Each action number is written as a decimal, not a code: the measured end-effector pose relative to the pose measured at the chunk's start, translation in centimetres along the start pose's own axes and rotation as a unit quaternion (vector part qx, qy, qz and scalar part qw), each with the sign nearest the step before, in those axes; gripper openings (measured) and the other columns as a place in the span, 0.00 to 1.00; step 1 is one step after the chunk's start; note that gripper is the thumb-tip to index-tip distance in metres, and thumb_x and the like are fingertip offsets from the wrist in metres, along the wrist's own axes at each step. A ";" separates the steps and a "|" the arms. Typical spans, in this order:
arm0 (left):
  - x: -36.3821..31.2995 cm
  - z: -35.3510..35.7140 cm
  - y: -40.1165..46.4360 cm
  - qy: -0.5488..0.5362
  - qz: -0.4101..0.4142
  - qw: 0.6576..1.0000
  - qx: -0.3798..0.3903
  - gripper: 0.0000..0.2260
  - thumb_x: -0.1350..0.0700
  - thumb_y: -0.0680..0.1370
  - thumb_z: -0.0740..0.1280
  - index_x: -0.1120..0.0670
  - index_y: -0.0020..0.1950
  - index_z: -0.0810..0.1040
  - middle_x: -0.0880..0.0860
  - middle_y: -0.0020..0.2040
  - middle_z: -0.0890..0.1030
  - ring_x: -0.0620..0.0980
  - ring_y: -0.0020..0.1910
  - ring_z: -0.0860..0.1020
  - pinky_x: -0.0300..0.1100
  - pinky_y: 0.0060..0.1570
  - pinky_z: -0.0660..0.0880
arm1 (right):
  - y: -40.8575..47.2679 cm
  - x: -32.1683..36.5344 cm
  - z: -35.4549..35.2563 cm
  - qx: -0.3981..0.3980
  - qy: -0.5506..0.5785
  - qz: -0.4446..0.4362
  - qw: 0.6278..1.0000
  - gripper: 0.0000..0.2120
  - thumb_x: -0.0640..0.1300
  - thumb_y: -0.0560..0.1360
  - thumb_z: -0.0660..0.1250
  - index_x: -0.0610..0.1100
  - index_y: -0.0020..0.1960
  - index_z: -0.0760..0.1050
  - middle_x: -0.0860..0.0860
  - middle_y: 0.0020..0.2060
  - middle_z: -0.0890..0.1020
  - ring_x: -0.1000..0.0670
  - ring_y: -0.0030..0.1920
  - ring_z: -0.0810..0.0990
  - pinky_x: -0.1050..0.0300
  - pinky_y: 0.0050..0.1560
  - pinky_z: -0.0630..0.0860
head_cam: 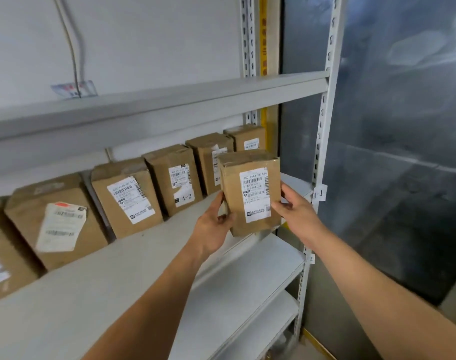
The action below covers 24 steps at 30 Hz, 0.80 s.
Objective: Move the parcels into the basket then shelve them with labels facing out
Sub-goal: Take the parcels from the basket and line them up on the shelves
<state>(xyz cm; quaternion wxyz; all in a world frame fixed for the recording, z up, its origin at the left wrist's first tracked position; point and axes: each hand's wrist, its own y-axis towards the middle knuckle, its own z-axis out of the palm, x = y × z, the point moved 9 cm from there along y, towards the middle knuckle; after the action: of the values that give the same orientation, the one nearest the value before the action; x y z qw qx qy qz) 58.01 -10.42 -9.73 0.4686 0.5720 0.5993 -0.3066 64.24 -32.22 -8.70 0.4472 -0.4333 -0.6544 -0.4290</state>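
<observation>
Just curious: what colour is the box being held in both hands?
Brown cardboard box with a white printed label, seen from the head camera.

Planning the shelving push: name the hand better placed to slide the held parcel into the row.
Probably the left hand: it grips the held parcel low at its bottom edge, while the right hand only pinches its side.

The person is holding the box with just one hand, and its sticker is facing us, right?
Not quite. The head view shows both hands on the box: the left hand grips its left edge and the right hand holds its right edge. The sticker does face us.
</observation>
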 end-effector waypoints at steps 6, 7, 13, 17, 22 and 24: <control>1.8 2.0 6.0 0.009 -0.027 0.999 -0.028 0.31 0.57 0.85 0.68 0.42 0.85 0.60 0.41 0.76 0.72 0.47 0.70 0.78 0.41 0.67 0.72 | 6.8 -4.0 -1.0 0.001 -0.002 0.027 1.000 0.26 0.49 0.84 0.68 0.66 0.78 0.67 0.62 0.71 0.78 0.54 0.73 0.74 0.37 0.75 0.71; 2.2 2.7 7.2 0.008 -0.031 0.999 -0.031 0.32 0.57 0.85 0.68 0.42 0.85 0.59 0.40 0.76 0.72 0.46 0.70 0.78 0.42 0.67 0.72 | 8.3 -4.9 -1.6 -0.001 -0.007 0.029 1.000 0.25 0.51 0.84 0.67 0.66 0.78 0.67 0.62 0.72 0.78 0.52 0.74 0.74 0.37 0.76 0.71; 2.4 6.4 14.4 0.008 -0.030 0.998 -0.054 0.31 0.57 0.84 0.69 0.42 0.85 0.61 0.40 0.77 0.71 0.44 0.69 0.79 0.46 0.73 0.72 | 15.9 -7.8 -5.8 -0.036 0.006 0.062 0.997 0.24 0.52 0.86 0.64 0.61 0.81 0.66 0.60 0.75 0.73 0.54 0.73 0.72 0.50 0.76 0.69; 2.8 7.6 18.2 0.002 -0.025 0.996 -0.080 0.30 0.57 0.83 0.70 0.41 0.82 0.65 0.42 0.76 0.74 0.37 0.65 0.80 0.50 0.73 0.74 | 20.5 -9.0 -6.6 -0.008 0.007 0.065 0.998 0.23 0.52 0.86 0.63 0.63 0.80 0.65 0.58 0.76 0.74 0.51 0.75 0.73 0.46 0.76 0.71; 2.3 8.2 20.8 0.002 -0.041 0.994 -0.102 0.30 0.61 0.84 0.68 0.46 0.83 0.64 0.44 0.76 0.72 0.40 0.65 0.75 0.44 0.71 0.73 | 23.8 -9.6 -6.4 0.011 0.027 0.064 0.998 0.23 0.51 0.87 0.62 0.64 0.79 0.65 0.57 0.75 0.76 0.50 0.75 0.73 0.40 0.77 0.70; 2.3 8.1 21.6 0.021 -0.041 0.993 -0.107 0.29 0.60 0.83 0.70 0.47 0.83 0.65 0.42 0.75 0.73 0.40 0.65 0.75 0.46 0.72 0.74 | 24.4 -9.3 -6.3 0.018 0.029 0.066 0.997 0.23 0.50 0.87 0.60 0.62 0.81 0.64 0.56 0.75 0.75 0.50 0.76 0.72 0.42 0.77 0.69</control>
<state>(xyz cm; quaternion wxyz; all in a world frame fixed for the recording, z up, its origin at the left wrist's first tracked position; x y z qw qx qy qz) 81.00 -13.42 -11.23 0.5012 0.4999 0.6615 -0.2477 90.85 -33.67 -11.90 0.5009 -0.4548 -0.6185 -0.3996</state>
